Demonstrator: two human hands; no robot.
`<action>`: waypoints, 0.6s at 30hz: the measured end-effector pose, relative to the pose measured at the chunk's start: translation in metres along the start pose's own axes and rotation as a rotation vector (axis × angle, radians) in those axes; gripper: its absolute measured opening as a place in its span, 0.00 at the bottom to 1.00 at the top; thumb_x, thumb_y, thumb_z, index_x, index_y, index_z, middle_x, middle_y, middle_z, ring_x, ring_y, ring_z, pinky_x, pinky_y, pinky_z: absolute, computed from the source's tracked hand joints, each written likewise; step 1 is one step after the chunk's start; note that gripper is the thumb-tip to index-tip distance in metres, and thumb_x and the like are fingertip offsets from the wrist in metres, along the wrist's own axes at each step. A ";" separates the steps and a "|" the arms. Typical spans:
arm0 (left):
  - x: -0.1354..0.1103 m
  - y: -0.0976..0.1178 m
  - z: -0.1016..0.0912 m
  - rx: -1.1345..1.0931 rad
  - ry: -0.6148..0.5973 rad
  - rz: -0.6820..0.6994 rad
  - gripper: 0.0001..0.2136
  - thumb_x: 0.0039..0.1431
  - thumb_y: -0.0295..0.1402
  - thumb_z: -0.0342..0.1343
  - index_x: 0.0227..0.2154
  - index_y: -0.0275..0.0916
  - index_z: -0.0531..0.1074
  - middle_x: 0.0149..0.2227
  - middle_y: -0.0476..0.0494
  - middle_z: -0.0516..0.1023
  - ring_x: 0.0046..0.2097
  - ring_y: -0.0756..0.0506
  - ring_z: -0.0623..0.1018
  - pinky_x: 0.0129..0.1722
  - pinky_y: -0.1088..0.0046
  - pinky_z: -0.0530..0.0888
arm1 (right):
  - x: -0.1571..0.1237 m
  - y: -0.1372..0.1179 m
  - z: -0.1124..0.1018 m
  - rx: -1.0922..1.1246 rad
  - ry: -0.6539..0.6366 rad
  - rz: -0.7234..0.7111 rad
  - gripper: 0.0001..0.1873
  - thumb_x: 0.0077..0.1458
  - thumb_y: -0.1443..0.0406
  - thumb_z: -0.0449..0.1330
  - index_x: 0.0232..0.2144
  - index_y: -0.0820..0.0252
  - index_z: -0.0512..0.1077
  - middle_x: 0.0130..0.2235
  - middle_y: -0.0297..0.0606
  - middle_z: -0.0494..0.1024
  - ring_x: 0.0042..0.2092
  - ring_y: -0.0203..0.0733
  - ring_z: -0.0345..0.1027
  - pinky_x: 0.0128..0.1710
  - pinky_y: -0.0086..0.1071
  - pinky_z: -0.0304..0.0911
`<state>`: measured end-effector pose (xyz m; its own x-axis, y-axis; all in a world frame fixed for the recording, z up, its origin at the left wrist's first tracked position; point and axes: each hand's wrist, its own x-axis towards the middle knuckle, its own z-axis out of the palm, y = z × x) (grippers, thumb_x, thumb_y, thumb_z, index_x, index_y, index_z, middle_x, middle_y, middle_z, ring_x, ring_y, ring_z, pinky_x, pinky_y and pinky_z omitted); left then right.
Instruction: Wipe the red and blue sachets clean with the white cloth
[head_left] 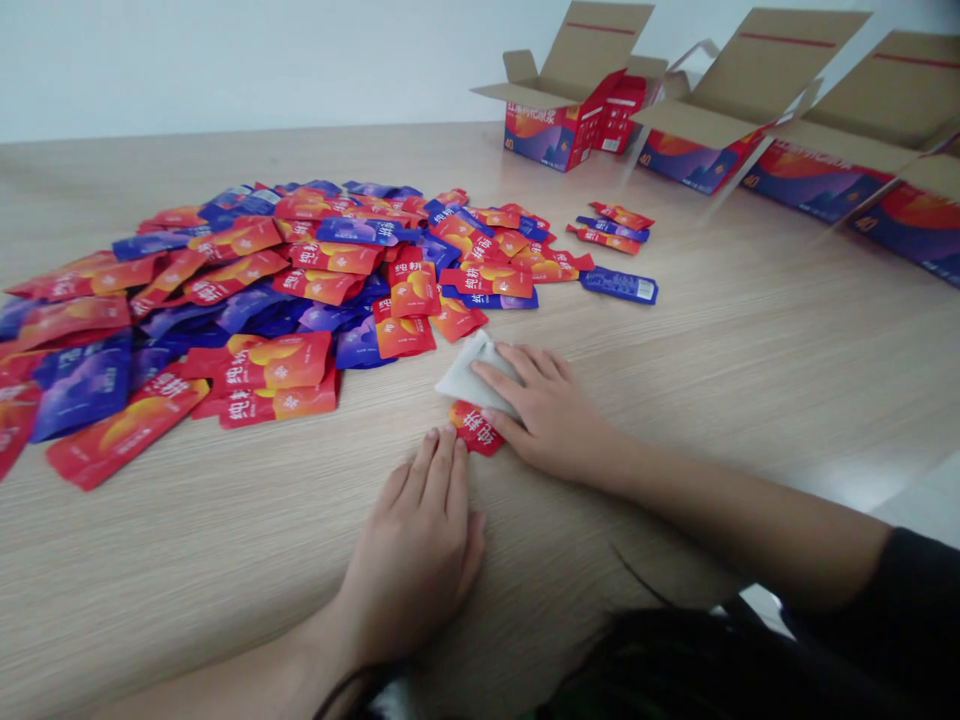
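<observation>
Right hand (551,415) flat on a white sachet (466,375), fingers slightly apart, left hand (412,545) with fingers together at a red sachet (474,428) (neither lifted, both low over the wooden table (187,600))

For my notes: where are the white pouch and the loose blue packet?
White pouch (466,378): head view, on its uncovered end.
Blue packet (619,286): head view, on its middle.
</observation>
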<state>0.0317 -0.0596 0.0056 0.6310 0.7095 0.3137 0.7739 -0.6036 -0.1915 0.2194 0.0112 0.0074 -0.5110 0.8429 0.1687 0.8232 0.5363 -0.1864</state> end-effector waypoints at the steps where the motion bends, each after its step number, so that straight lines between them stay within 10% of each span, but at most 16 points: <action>1: 0.000 0.000 0.000 0.002 0.001 0.001 0.24 0.60 0.32 0.44 0.51 0.17 0.71 0.54 0.19 0.73 0.54 0.31 0.76 0.46 0.57 0.77 | 0.000 0.000 0.000 -0.012 0.012 0.042 0.28 0.66 0.54 0.47 0.64 0.57 0.61 0.66 0.52 0.56 0.64 0.59 0.49 0.61 0.55 0.45; 7: -0.002 0.000 0.002 -0.015 -0.012 -0.021 0.22 0.60 0.32 0.45 0.46 0.19 0.75 0.49 0.20 0.77 0.50 0.30 0.79 0.45 0.56 0.78 | -0.005 -0.009 0.004 -0.001 -0.019 -0.147 0.27 0.66 0.54 0.47 0.64 0.51 0.59 0.67 0.48 0.55 0.66 0.59 0.45 0.63 0.58 0.40; 13: -0.003 0.000 0.004 -0.005 -0.006 0.003 0.24 0.60 0.32 0.44 0.51 0.17 0.71 0.54 0.18 0.73 0.55 0.30 0.76 0.47 0.56 0.77 | -0.001 0.000 0.003 -0.049 0.025 0.083 0.28 0.65 0.57 0.48 0.64 0.58 0.60 0.66 0.56 0.56 0.64 0.61 0.50 0.60 0.57 0.46; 18: -0.003 0.001 0.003 0.003 -0.017 -0.021 0.24 0.61 0.33 0.43 0.50 0.18 0.72 0.53 0.19 0.74 0.54 0.30 0.76 0.46 0.57 0.77 | -0.004 -0.005 0.003 -0.015 -0.006 -0.128 0.28 0.65 0.55 0.49 0.64 0.53 0.60 0.67 0.50 0.55 0.66 0.59 0.46 0.63 0.55 0.40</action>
<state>0.0308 -0.0608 0.0021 0.6158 0.7278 0.3018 0.7869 -0.5878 -0.1879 0.2164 0.0049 0.0043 -0.6138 0.7676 0.1847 0.7545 0.6391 -0.1488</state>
